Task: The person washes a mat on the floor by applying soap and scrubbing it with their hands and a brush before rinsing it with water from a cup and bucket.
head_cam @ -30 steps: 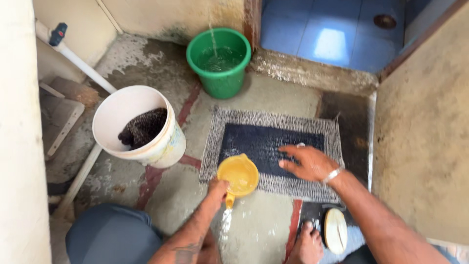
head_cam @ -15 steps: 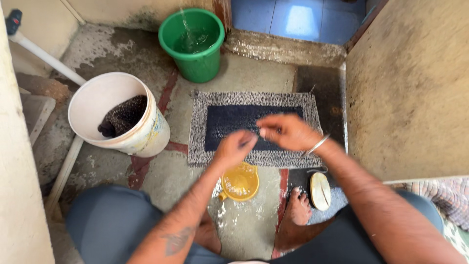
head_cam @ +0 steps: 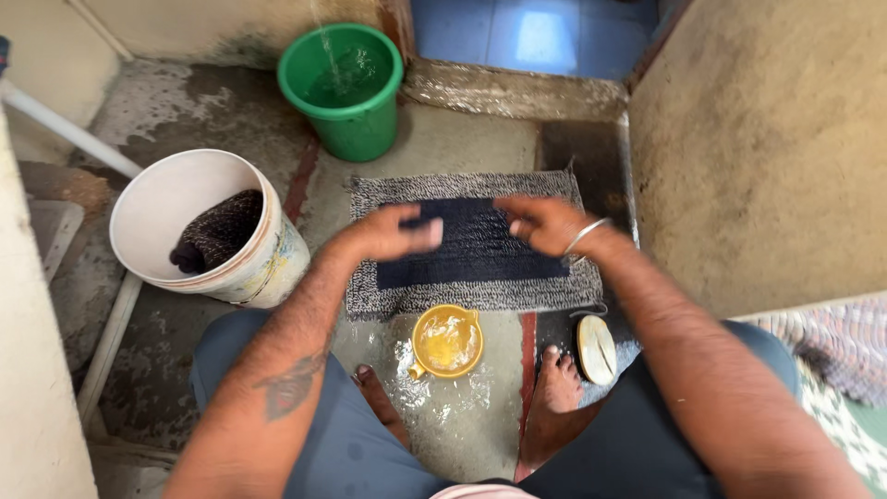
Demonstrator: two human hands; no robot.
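Left hand (head_cam: pixel 386 233) and right hand (head_cam: pixel 545 224) hover side by side, empty, fingers loosely spread, directly over the mat (head_cam: pixel 471 277); mat's long axis runs L–R beneath both, w/ each hand about equally near. Yellow mug (head_cam: pixel 447 340), wet inside, sits behind the hands by the feet. White bucket (head_cam: pixel 199 226), left of L hand, holds dark cloth; green bucket (head_cam: pixel 342 88), ahead-left, holds water.

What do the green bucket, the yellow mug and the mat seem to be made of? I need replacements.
Green bucket: likely moulded plastic, going by its smooth, evenly coloured wall and rolled rim.
Yellow mug: probably plastic too; glossy, one uniform colour, handle formed in one piece.
Mat: a woven or tufted textile, with a fuzzy speckled grey border and a dark pile centre; the fibre cannot be told.
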